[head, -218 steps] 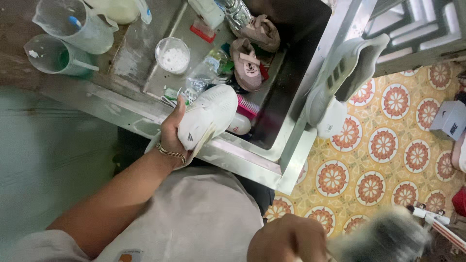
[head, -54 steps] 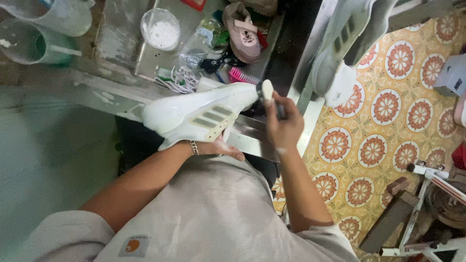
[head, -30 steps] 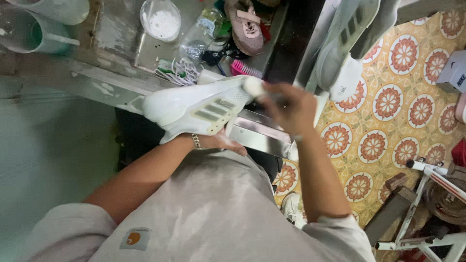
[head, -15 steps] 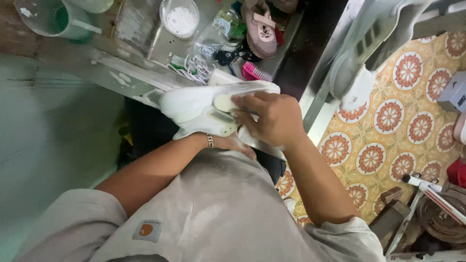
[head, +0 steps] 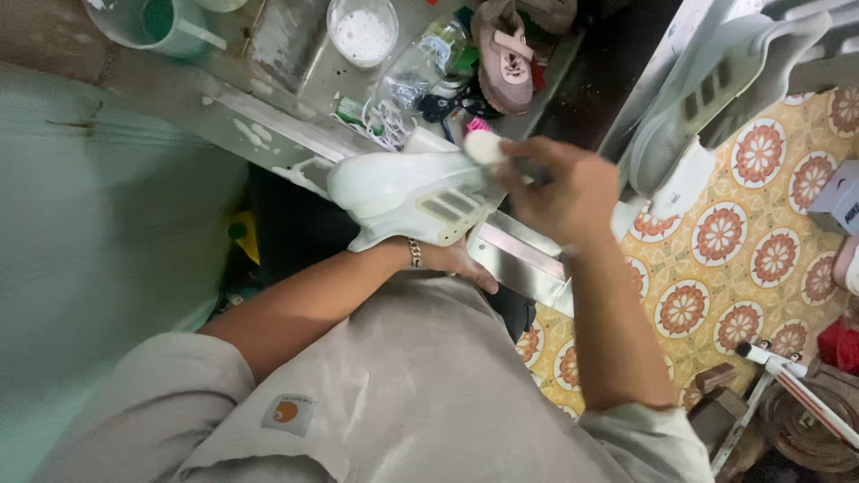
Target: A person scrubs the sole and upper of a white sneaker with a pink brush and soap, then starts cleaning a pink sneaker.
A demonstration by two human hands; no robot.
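A white sneaker (head: 407, 192) covered in white foam is held on its side over the edge of a steel sink (head: 295, 134). My left hand (head: 452, 259) grips it from below, with a metal bracelet at the wrist. My right hand (head: 559, 192) is closed on a brush whose white foamy head (head: 485, 148) presses against the sneaker's heel end. The brush handle is hidden inside my fist.
In the sink lie a pink shoe (head: 503, 55), a round tub of white powder (head: 362, 31), a clear plastic bottle (head: 407, 76) and a green-tinted jug (head: 148, 22). A second white sneaker (head: 716, 89) hangs at the right above a patterned tile floor (head: 716, 286).
My right hand with the brush has slid from the sneaker's middle toward its heel end. The sneaker has tilted and shifted slightly in my left hand; the camera view moved.
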